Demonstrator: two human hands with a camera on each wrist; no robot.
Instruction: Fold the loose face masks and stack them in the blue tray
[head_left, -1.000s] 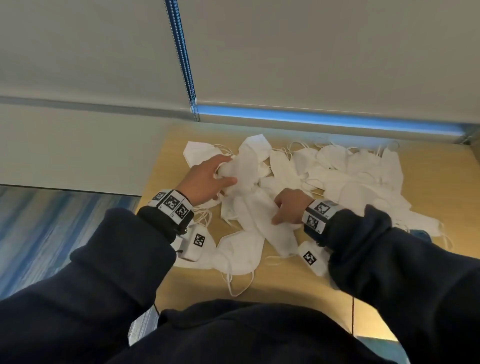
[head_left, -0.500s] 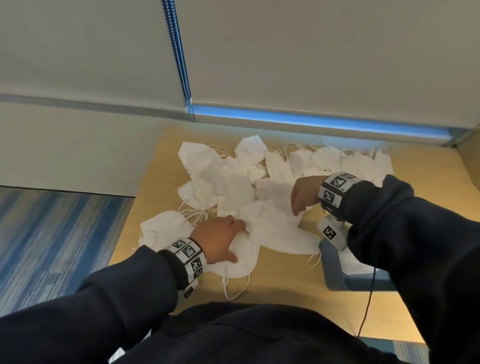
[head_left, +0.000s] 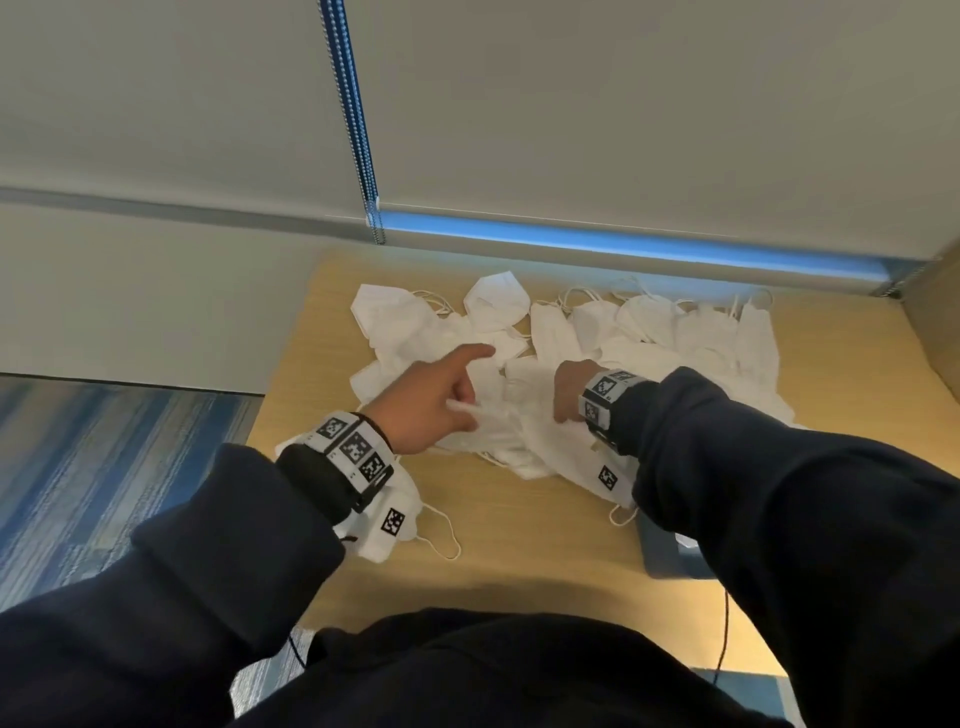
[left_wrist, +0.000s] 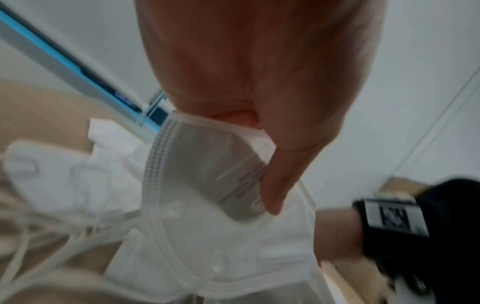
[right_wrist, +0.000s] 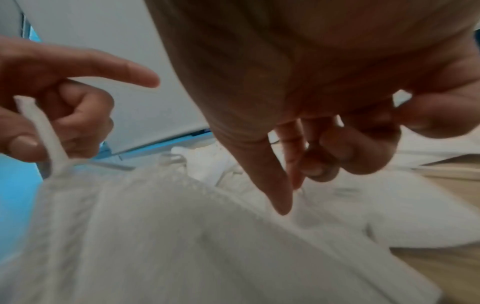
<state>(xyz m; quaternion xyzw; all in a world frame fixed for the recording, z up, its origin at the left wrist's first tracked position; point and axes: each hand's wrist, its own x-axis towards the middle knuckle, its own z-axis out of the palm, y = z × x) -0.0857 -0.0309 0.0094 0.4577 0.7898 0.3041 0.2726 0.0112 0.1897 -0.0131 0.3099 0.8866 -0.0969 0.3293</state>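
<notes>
A white face mask (head_left: 519, 436) lies at the near edge of a pile of loose masks (head_left: 649, 332) on the wooden table (head_left: 519, 566). My left hand (head_left: 441, 405) pinches its left edge between thumb and curled fingers, with the index finger pointing away. The left wrist view shows the thumb on the mask (left_wrist: 207, 174). My right hand (head_left: 569, 387) is curled over the mask's right side; the right wrist view shows its thumb and fingers pinching the mask (right_wrist: 155, 226). The blue tray (head_left: 662, 553) is mostly hidden under my right forearm.
Another mask lies under my left wrist, its ear loop (head_left: 448, 525) trailing toward the table front. A bead chain (head_left: 358, 130) hangs from the window blind behind the table. A thin black cable (head_left: 724, 639) runs off the front edge. Carpet is at left.
My left hand has come up off the front mask to the middle of the pile and taken a mask's edge. My right hand has shifted slightly left and nearer, onto the same mask.
</notes>
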